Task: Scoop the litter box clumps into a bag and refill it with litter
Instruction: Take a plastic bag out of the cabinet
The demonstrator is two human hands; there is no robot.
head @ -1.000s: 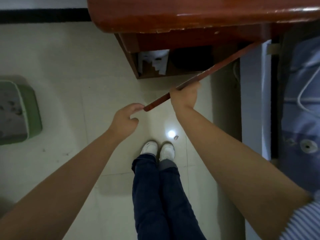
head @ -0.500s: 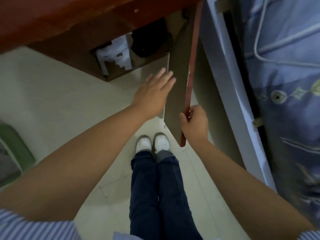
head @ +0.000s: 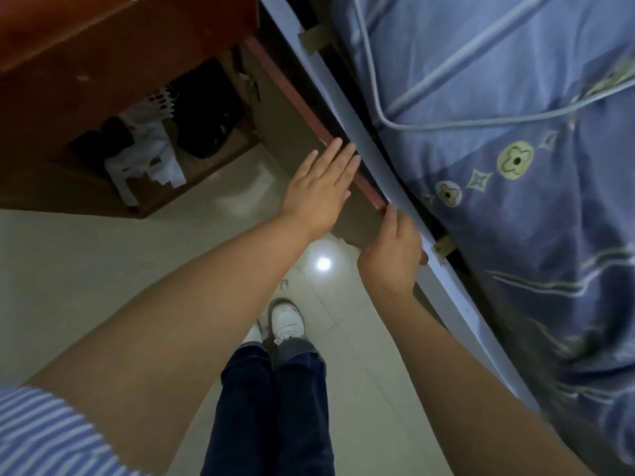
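Now the cabinet door point(head: 309, 132) is swung wide open, with its long edge running away past the fingers toward the bed point(head: 515, 166). The left hand point(head: 319, 190) lies flat and straight on the door, and the right hand point(head: 395, 255) pinches its near corner. No litter box or bag shows; the open cabinet point(head: 144, 146), nearer the left hand, is likely searched next.

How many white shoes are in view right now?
2. Both stand on the tiled floor below the hands: the right shoe shows fully, the left shoe is partly hidden behind it.
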